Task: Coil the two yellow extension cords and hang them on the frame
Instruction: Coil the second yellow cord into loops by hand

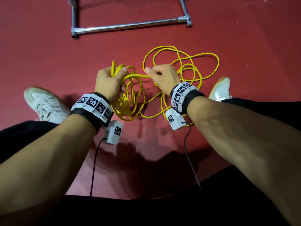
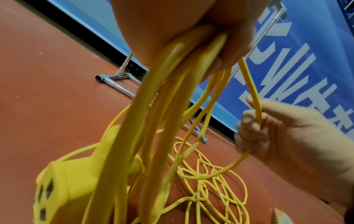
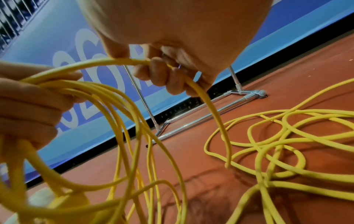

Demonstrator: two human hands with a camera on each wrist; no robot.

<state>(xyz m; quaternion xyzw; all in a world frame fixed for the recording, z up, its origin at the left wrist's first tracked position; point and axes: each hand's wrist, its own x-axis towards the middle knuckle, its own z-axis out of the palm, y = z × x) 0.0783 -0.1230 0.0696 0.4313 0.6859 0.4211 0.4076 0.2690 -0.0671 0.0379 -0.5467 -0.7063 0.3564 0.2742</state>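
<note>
Two forearms reach down toward a yellow extension cord. Its gathered loops hang from the left hand, fingers clamped around the bundle, with a socket block dangling below. Close beside it, the right hand grips the next stretch of cord. Loose cord sprawls on the red floor, crossing itself. Beyond stands the metal frame. Those crossings could likely snag into a knot when pulled.

Loose cord loops before the frame
</note>
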